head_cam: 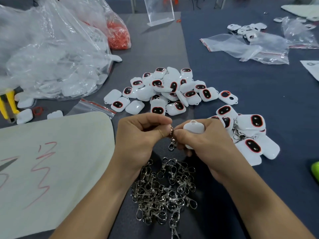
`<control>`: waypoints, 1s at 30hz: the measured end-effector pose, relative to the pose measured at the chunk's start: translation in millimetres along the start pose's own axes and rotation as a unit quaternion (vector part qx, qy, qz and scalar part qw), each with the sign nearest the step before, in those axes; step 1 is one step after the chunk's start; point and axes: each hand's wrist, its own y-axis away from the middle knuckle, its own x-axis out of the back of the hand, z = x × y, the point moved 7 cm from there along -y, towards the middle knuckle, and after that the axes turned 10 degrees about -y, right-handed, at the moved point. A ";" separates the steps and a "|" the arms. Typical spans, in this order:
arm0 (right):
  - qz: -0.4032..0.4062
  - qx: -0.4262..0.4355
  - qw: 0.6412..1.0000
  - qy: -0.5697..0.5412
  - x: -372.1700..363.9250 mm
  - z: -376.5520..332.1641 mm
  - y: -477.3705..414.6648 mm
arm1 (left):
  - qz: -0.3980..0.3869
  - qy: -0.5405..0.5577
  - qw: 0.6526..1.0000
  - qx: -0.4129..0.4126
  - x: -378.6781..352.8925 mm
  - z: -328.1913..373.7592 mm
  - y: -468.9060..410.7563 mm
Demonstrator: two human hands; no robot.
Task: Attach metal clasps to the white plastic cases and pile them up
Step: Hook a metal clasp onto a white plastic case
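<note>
My left hand point(138, 135) pinches the split ring of a metal clasp point(172, 140), whose hook hangs down between my hands. My right hand point(203, 144) grips a white plastic case point(194, 128) and its fingertips also touch the clasp's ring. Below my hands lies a heap of loose metal clasps point(164, 188). A pile of white cases with red-rimmed dark windows point(165, 90) sits just beyond my hands. To the right lies a smaller pile of cases with clasps attached point(248, 133).
A large clear bag of white cases point(51, 62) fills the left, with a bag of red rings point(119, 37) behind it. A pale sheet with red marks point(51, 161) lies at front left. Empty zip bags point(250, 47) lie far right. Yellow-handled tool point(8, 104) at left edge.
</note>
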 end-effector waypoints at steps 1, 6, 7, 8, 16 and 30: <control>0.009 0.015 1.000 0.023 1.4 -1.9 0.3 | 0.006 -0.021 1.000 -0.014 0.1 2.0 0.8; 0.086 0.076 0.989 0.096 9.2 -10.6 5.1 | 0.018 -0.126 0.989 -0.071 -0.5 9.3 8.0; 0.097 0.088 0.986 0.102 10.9 -12.8 6.2 | 0.016 -0.153 0.985 -0.078 -1.7 10.5 9.1; 0.106 0.100 0.983 0.110 11.8 -15.0 6.9 | 0.014 -0.178 0.981 -0.082 -3.0 11.8 10.3; 0.097 0.166 0.961 0.197 2.3 -28.6 10.5 | 0.024 -0.185 0.981 -0.047 0.5 7.2 6.7; 0.063 0.157 0.981 0.097 1.0 -24.5 8.6 | -0.018 -0.028 0.999 0.025 -4.3 -2.2 4.6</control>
